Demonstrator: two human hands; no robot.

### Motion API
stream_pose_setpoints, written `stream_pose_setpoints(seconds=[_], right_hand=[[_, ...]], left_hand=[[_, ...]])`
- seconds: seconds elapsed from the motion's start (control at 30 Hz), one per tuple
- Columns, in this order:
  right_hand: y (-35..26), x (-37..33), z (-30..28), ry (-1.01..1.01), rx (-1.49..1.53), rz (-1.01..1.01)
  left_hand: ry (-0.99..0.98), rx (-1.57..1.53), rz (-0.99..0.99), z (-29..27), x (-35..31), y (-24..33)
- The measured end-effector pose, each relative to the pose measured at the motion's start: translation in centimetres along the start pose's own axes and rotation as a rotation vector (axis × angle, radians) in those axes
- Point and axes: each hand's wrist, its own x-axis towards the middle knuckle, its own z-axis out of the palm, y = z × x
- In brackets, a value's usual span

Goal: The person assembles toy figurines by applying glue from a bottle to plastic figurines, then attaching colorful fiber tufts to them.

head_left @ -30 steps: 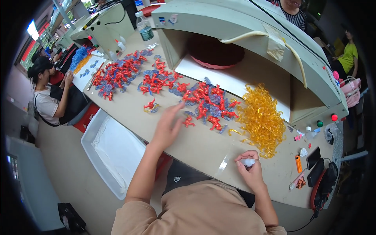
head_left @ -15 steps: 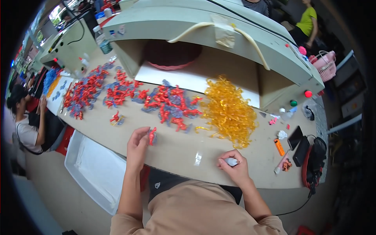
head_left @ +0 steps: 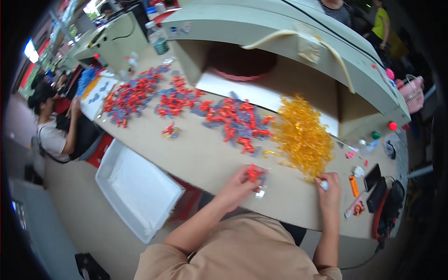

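My left hand (head_left: 237, 189) is closed, its fingertips pinching a small red and translucent blue plastic piece (head_left: 253, 174) above the table's front part. My right hand (head_left: 330, 192) curls around a small whitish bottle (head_left: 324, 185), mostly hidden in the palm. Its fingertips are at the near edge of a heap of curly yellow translucent plastic strips (head_left: 303, 133); whether they pinch a strip I cannot make out. Beyond my left hand spreads a pile of red and blue pieces (head_left: 238, 122). A single red piece with a yellowish part (head_left: 171, 130) lies apart to the left.
More red and blue pieces (head_left: 133, 95) lie at the far left. A pale green hooded booth (head_left: 280, 30) rises behind the table. An orange lighter (head_left: 353, 185) and a red-black pouch (head_left: 387, 210) sit at right. A white bin (head_left: 135, 186) stands below left. Another person (head_left: 56, 130) sits at left.
My left hand has moved right with the red and blue piece. My right hand has moved forward to the yellow heap, keeping the bottle. The whole view has shifted.
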Motion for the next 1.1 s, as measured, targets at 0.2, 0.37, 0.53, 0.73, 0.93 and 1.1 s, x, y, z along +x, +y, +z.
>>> stream_pose_setpoints(seconds=[0.2,0.37,0.53,0.73,0.93,1.1], right_hand=[[-0.1,0.0,-2.6,-0.155,0.276,0.171],[-3.9,-0.6,-0.5,-0.246,1.045,0.557],[-7.1,-1.8,2.9,-0.321,1.22,0.619],[-9.5,-1.9,4.8,-0.347,1.256,0.657],[-11.7,-1.7,7.2,-0.36,1.231,0.694],[-12.7,-0.9,8.6,-0.373,1.178,0.716]], left_hand=[[-0.072,0.069,-0.056,0.1,-0.4,0.4],[-0.132,0.155,0.037,1.3,0.1,-1.4],[-0.135,0.354,0.177,2.7,0.0,-2.6],[-0.095,0.474,0.202,1.2,-0.9,-1.7],[-0.127,0.621,0.482,-1.3,-1.1,0.5],[-0.116,0.683,0.507,-3.6,-0.9,2.0]])
